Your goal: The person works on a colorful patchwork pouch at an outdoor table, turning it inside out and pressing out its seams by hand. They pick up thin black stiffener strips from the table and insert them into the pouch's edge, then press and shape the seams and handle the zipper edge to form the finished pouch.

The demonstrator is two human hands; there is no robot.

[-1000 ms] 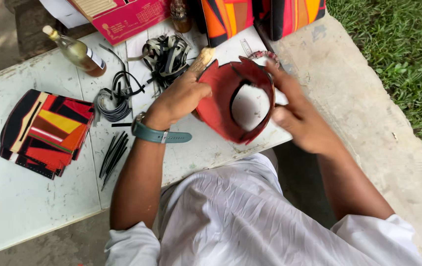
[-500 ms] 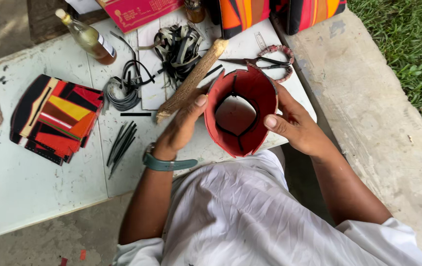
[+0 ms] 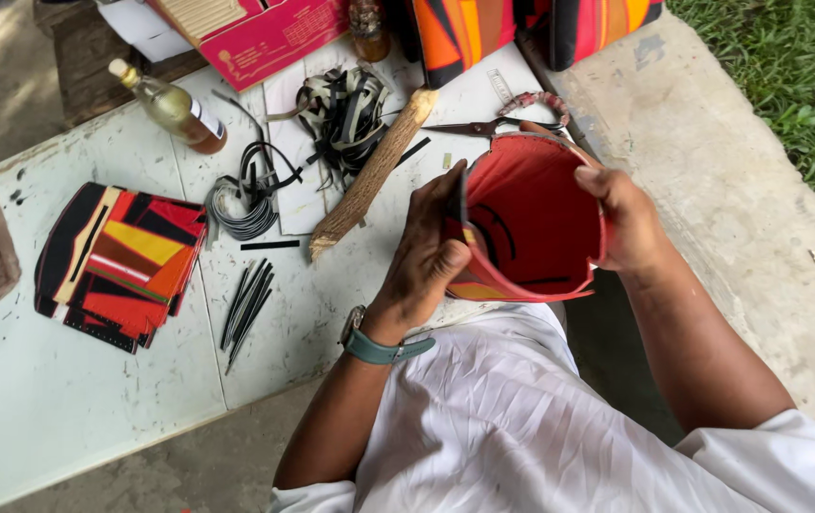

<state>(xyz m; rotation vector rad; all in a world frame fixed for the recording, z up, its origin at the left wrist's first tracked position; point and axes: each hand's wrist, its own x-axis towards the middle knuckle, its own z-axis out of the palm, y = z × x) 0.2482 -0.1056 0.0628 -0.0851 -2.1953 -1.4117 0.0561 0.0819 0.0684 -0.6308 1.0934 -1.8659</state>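
Currently both hands grip a red, bucket-shaped fabric bag [image 3: 531,223], held open-mouth-up at the near edge of the white surface [image 3: 94,408]. Left hand [image 3: 426,256] closed on the bag's left wall, fingers along the outside, thumb near the rim; a teal wristwatch [image 3: 379,347] on that wrist. Right hand [image 3: 626,223] clasps the right wall, fingertips hooked over the rim. Inside of the bag shows red lining with a few dark curved marks.

Just beyond the left hand — a rough wooden stick [image 3: 374,176] lying at a slant. Past the bag's far rim, scissors [image 3: 493,123] with wrapped handles, close to the rim; touching or not, cannot tell. Farther out from the stick, a tangle of black and pale straps [image 3: 341,114]; left of that, a coil of black cord [image 3: 246,204]. Well left of the left hand: loose thin black strips [image 3: 248,299] and a flat stack of patterned fabric [image 3: 117,261] — orange, red, yellow, black. Glass bottle [image 3: 174,109] with amber liquid lies at the far left, near a pink cardboard box [image 3: 255,38]. Patterned bags [image 3: 464,33] stand at the far edge, beyond both hands. Grass [image 3: 787,76] off to the right of the right hand.
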